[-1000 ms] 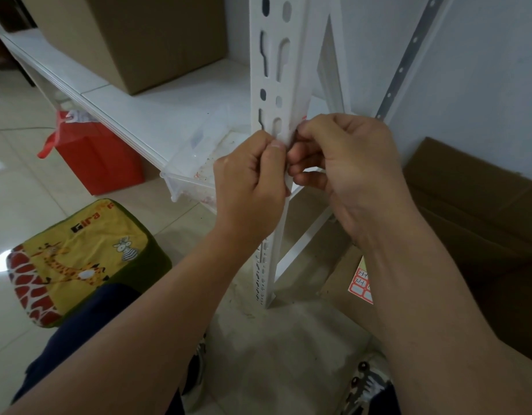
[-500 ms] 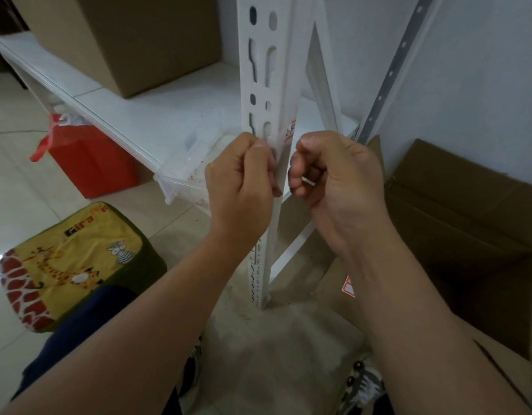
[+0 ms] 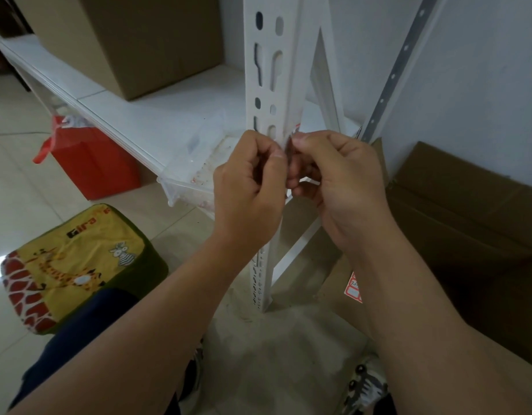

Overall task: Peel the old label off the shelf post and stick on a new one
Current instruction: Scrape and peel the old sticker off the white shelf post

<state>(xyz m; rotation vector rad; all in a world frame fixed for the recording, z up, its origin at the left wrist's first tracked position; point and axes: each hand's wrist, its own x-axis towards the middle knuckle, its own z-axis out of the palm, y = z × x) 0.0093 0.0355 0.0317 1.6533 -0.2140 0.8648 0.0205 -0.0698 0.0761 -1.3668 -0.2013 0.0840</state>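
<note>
A pale glossy tile floor and a plain light wall are seen around a white metal shelf. One white shelf post stands upright in the middle; it is an angled steel profile with oval and keyhole slots punched in two rows. Two hands are raised to it. The left hand is curled, with the thumb pressed against the post's corner edge. The right hand is also curled, and its thumb and fingers are pinched together at the same edge, where one small label with red print is partly seen; whether the left hand also holds it cannot be told. Two brown cardboard boxes are counted: one closed box on the shelf, one open box on the floor at the right. One sheet of red-framed stickers lies near the post's foot. One red bag stands under the shelf, and one soft yellow stool with a giraffe print is placed at the left.
</note>
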